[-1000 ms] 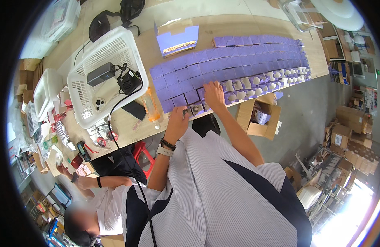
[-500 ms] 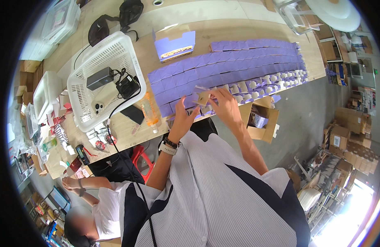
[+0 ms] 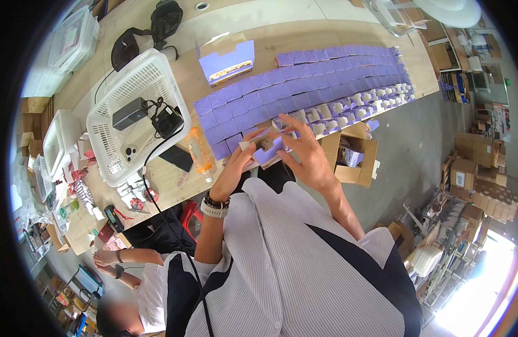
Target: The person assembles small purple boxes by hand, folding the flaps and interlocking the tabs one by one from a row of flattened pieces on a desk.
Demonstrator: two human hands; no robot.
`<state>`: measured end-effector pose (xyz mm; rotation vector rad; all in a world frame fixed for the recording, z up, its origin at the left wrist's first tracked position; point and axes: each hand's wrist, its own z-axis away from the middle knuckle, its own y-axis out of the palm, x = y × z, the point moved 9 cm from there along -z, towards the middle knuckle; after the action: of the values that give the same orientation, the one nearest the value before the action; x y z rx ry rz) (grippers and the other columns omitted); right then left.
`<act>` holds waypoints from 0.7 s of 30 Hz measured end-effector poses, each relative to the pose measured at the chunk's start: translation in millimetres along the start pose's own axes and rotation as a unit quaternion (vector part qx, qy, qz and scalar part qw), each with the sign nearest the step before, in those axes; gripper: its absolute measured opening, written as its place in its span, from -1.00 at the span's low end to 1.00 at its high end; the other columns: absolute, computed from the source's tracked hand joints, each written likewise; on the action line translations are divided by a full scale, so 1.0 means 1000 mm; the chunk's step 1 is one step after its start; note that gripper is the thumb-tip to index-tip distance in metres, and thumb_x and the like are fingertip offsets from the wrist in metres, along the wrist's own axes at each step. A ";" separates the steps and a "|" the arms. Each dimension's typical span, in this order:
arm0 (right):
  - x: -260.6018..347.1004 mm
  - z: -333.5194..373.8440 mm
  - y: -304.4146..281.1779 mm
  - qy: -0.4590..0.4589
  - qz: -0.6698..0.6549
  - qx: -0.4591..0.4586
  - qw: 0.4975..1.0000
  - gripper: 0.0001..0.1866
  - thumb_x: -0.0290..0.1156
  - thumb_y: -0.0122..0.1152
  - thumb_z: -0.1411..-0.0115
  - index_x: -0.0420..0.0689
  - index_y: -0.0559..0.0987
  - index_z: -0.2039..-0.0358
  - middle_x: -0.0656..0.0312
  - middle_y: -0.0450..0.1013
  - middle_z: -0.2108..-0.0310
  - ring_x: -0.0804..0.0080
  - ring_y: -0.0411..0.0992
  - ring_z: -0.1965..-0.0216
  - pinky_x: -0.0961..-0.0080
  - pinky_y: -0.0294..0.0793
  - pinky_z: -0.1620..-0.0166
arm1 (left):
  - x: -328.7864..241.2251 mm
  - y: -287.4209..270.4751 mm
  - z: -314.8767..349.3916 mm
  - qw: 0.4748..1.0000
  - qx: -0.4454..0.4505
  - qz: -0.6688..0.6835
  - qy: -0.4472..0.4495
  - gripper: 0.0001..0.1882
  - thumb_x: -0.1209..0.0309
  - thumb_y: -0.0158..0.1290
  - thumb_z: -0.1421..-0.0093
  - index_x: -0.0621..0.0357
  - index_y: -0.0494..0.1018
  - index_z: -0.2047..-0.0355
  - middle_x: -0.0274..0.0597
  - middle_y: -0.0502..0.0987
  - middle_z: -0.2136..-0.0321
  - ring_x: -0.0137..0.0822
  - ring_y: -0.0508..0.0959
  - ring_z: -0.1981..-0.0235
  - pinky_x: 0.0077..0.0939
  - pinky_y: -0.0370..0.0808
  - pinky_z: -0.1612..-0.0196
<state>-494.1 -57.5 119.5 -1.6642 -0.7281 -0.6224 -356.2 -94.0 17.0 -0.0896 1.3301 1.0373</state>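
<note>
Near the table's front edge, a small purple cardboard box with its top flaps up sits between my hands. My left hand grips its left side, thumb and fingers on the carton wall. From the other side, my right hand has its thumb on the purple flap and its index finger reaching over the far edge. The box's inside is mostly hidden by flaps and fingers. Just beyond lie rows of closed purple boxes. To their right, the nearest rows are open boxes with pale flaps standing up.
A purple display box stands open behind the rows. On the left are a white basket with a phone and black adapters, an orange bottle and a dark phone. An open carton stands below the table edge. Another person's arm is at lower left.
The box between my hands has turned and come closer to me, so its purple side now shows. My right-hand fingers have spread around it. The whole view has shifted slightly.
</note>
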 end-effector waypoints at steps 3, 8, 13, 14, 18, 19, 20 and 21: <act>-0.014 0.007 0.003 0.038 -0.077 -0.021 0.996 -0.52 -0.58 0.37 -0.23 -0.08 0.60 -0.18 0.07 0.46 -0.10 0.11 0.53 -0.01 0.28 0.61 -0.01 | -0.010 0.003 0.005 0.999 -0.007 -0.039 0.019 -0.41 0.03 -0.23 -0.59 0.09 0.15 -0.46 -0.18 0.37 -0.28 -0.32 0.35 -0.31 -0.37 0.21 -0.39; -0.007 0.009 0.005 0.131 -0.190 -0.066 0.971 -0.47 -0.65 0.30 -0.24 -0.11 0.55 -0.23 0.04 0.46 -0.10 0.10 0.57 -0.02 0.32 0.67 0.09 | -0.018 0.006 0.007 0.995 0.000 -0.069 0.075 -0.43 0.07 -0.18 -0.58 0.13 0.17 -0.44 -0.18 0.30 -0.32 -0.33 0.27 -0.35 -0.38 0.19 -0.39; -0.004 0.012 0.017 0.158 -0.105 -0.033 0.981 -0.39 -0.71 0.30 -0.18 -0.06 0.52 -0.25 0.13 0.48 -0.16 0.24 0.56 -0.06 0.39 0.67 0.10 | -0.016 0.013 0.009 0.969 0.034 -0.198 0.145 -0.48 0.24 -0.08 -0.51 0.18 0.22 -0.39 -0.18 0.34 -0.28 -0.33 0.33 -0.30 -0.39 0.20 -0.38; -0.009 0.015 0.022 0.174 -0.083 -0.020 0.981 -0.37 -0.73 0.30 -0.16 -0.04 0.51 -0.25 0.16 0.48 -0.19 0.29 0.55 -0.07 0.40 0.65 0.08 | -0.018 0.016 0.009 0.966 0.024 -0.210 0.150 -0.48 0.28 -0.03 -0.48 0.19 0.24 -0.37 -0.19 0.35 -0.25 -0.33 0.34 -0.29 -0.39 0.20 -0.38; -0.011 0.020 0.022 0.148 -0.161 -0.066 0.974 -0.50 -0.72 0.31 -0.14 -0.14 0.55 -0.11 0.12 0.54 -0.01 0.26 0.58 0.00 0.40 0.69 0.14 | -0.013 0.013 0.006 0.978 -0.015 -0.148 0.143 -0.47 0.38 0.15 -0.37 0.17 0.31 -0.31 -0.28 0.39 -0.19 -0.39 0.37 -0.10 -0.45 0.27 -0.20; -0.007 0.019 0.018 0.136 -0.168 -0.063 0.974 -0.53 -0.71 0.31 -0.14 -0.15 0.56 -0.09 0.11 0.54 -0.01 0.26 0.59 0.02 0.41 0.70 0.15 | -0.009 0.008 0.006 0.985 -0.025 -0.104 0.135 -0.46 0.40 0.20 -0.35 0.15 0.34 -0.29 -0.32 0.39 -0.18 -0.42 0.39 -0.02 -0.48 0.31 -0.11; -0.005 0.019 0.013 0.126 -0.172 -0.063 0.975 -0.55 -0.70 0.32 -0.14 -0.17 0.56 -0.06 0.11 0.54 -0.01 0.26 0.60 0.04 0.41 0.70 0.17 | -0.009 0.010 0.006 0.986 -0.017 -0.114 0.117 -0.46 0.40 0.20 -0.35 0.14 0.34 -0.29 -0.32 0.40 -0.16 -0.46 0.38 0.03 -0.51 0.32 -0.06; -0.005 0.021 0.011 0.123 -0.164 -0.068 0.976 -0.59 -0.68 0.33 -0.16 -0.18 0.57 -0.03 0.11 0.55 -0.01 0.27 0.61 0.07 0.42 0.70 0.20 | -0.011 0.011 0.007 0.987 -0.009 -0.124 0.098 -0.46 0.39 0.20 -0.35 0.14 0.34 -0.30 -0.32 0.40 -0.15 -0.50 0.37 0.08 -0.54 0.32 0.00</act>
<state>-488.7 -39.7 103.9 -1.5643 -0.7981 -1.1129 -356.8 -89.8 33.7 -0.3707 1.4456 0.8437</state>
